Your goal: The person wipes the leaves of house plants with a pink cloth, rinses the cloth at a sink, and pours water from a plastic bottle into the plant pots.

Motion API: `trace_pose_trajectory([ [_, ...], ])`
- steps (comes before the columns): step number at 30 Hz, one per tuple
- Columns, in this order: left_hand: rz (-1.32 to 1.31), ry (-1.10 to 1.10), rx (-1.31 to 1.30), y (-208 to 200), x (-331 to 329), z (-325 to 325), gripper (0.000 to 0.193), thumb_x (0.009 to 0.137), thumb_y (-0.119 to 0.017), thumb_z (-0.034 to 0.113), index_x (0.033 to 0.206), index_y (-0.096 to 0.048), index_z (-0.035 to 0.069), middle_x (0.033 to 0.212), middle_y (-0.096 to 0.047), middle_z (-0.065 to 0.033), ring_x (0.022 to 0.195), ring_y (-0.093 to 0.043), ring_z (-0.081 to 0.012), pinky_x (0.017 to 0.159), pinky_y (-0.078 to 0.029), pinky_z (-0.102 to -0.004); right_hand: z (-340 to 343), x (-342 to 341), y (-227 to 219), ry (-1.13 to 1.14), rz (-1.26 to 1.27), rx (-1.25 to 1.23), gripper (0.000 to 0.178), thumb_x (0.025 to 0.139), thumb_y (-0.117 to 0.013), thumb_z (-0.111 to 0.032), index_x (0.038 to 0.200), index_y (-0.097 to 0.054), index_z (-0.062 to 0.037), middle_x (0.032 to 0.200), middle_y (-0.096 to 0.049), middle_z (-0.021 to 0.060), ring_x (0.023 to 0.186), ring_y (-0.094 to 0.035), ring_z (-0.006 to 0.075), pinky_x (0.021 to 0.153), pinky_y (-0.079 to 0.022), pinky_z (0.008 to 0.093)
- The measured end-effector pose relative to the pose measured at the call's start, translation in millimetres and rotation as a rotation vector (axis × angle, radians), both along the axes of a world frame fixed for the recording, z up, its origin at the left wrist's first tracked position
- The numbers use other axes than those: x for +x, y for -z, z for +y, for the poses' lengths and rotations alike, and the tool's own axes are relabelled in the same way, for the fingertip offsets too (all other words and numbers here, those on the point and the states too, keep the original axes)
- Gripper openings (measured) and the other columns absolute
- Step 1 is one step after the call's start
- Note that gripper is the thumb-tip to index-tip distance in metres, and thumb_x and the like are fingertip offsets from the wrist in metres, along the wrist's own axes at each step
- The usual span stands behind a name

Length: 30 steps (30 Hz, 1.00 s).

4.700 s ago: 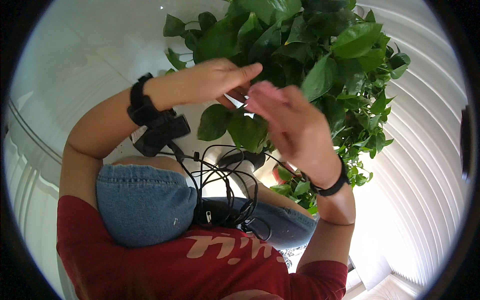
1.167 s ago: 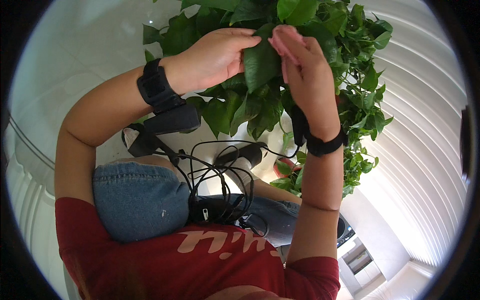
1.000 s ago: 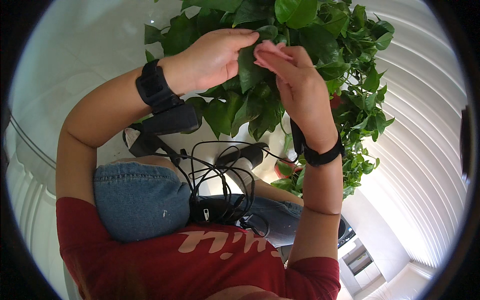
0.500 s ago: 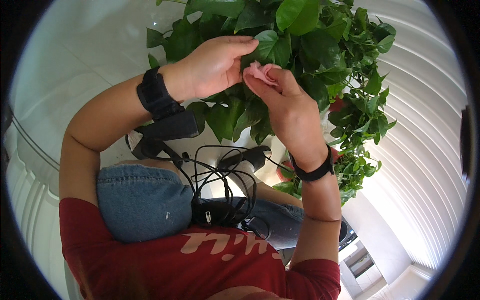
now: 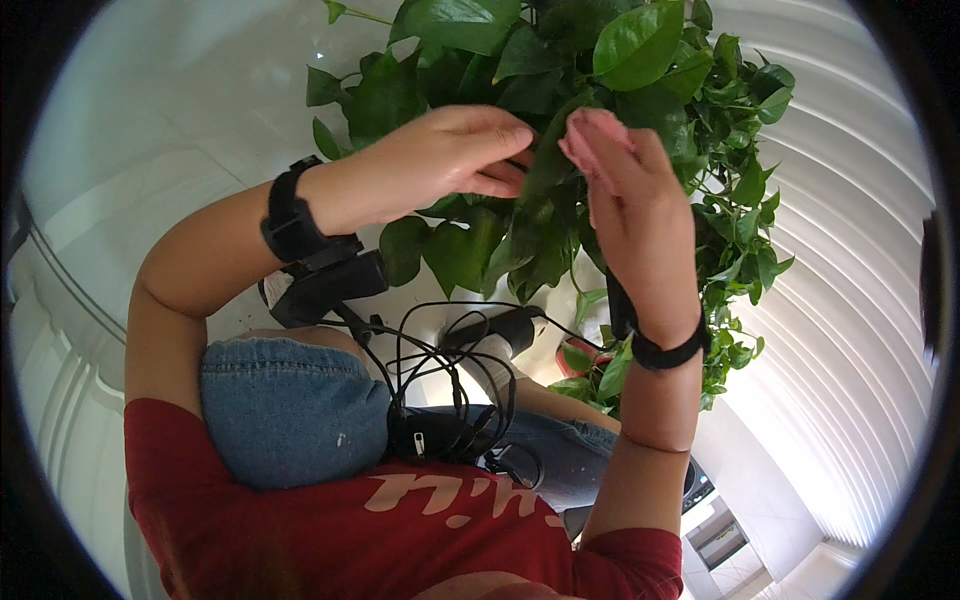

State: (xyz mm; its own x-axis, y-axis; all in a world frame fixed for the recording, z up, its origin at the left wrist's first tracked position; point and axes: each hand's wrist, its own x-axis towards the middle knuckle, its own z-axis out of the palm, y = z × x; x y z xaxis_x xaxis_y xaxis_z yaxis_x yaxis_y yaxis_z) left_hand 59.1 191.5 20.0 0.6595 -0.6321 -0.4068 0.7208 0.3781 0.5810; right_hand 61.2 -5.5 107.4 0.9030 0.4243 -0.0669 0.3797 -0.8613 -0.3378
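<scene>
Over the person's lap, two bare hands reach into a leafy green plant (image 5: 465, 250). Between them hangs one broad leaf (image 5: 548, 165), its blade slanting down toward the lower left. The right hand (image 5: 650, 230) grips a crumpled pink cloth (image 5: 598, 135) between thumb and fingers; the cloth sticks out beyond the fingertips, at the upper left of that hand, right beside the leaf's right edge. Whether cloth and leaf touch cannot be told. The left hand (image 5: 435, 165) is on the leaf's other side, palm turned inward, thumb above and fingers curved below, with the tips at the leaf's left edge; whether they pinch it is unclear. Black straps (image 5: 290, 215) circle both wrists, and a black box (image 5: 330, 288) hangs under the left one. Lower down, black cables (image 5: 455, 350) loop above the lap, near the jeans (image 5: 295, 415) and red shirt (image 5: 340, 530). On the right curves a ridged white surface (image 5: 850, 250)
</scene>
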Motion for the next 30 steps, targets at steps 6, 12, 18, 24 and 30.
trace_pose_trajectory([
  [6,0.034,-0.245,-0.078,-0.3,7.4,9.1,0.038,0.095,-0.054,0.027,0.119,-0.048,-0.002,0.122,-0.051,-0.0183,0.111,-0.055,-0.0249,0.099,-0.045,-0.0354,19.8,25.8,-15.0,0.030,-0.095,0.136,0.035,0.080,-0.054,0.000,0.113,-0.063,-0.0109,0.096,-0.059,0.0137,0.084,-0.061,0.0342,0.068,-0.051,0.0394],
  [12,0.001,-0.394,-0.248,25.0,24.8,4.3,0.018,0.094,-0.054,0.015,0.104,-0.058,0.001,0.114,-0.058,-0.0129,0.111,-0.054,-0.0222,0.102,-0.042,-0.0373,31.0,49.8,26.0,-0.049,-0.206,-0.042,0.028,0.084,-0.052,-0.006,0.108,-0.064,-0.0146,0.099,-0.060,0.0144,0.078,-0.063,0.0354,0.065,-0.052,0.0417],
  [18,-0.024,-0.287,-0.224,22.8,27.0,-4.2,0.020,0.093,-0.048,0.003,0.111,-0.055,0.000,0.110,-0.059,-0.0082,0.101,-0.057,-0.0176,0.103,-0.042,-0.0367,30.1,31.0,33.8,-0.069,-0.102,-0.014,0.026,0.085,-0.051,-0.006,0.107,-0.063,-0.0152,0.101,-0.061,0.0142,0.081,-0.064,0.0346,0.066,-0.053,0.0406],
  [24,-0.010,-0.200,-0.266,37.9,10.9,-4.8,0.040,0.094,-0.039,-0.002,0.133,-0.042,0.000,0.124,-0.054,-0.0058,0.113,-0.053,-0.0139,0.107,-0.038,-0.0333,17.3,38.5,42.5,0.007,-0.172,-0.012,0.026,0.085,-0.052,-0.005,0.108,-0.062,-0.0108,0.101,-0.060,0.0168,0.080,-0.064,0.0351,0.065,-0.053,0.0405],
  [30,0.017,-0.217,-0.271,40.8,7.4,-2.3,0.039,0.095,-0.041,0.001,0.134,-0.042,0.001,0.131,-0.050,-0.0056,0.118,-0.050,-0.0140,0.107,-0.037,-0.0320,39.4,27.6,47.4,-0.133,-0.064,0.012,0.029,0.083,-0.051,-0.006,0.110,-0.061,-0.0118,0.102,-0.059,0.0154,0.079,-0.065,0.0342,0.064,-0.054,0.0414],
])
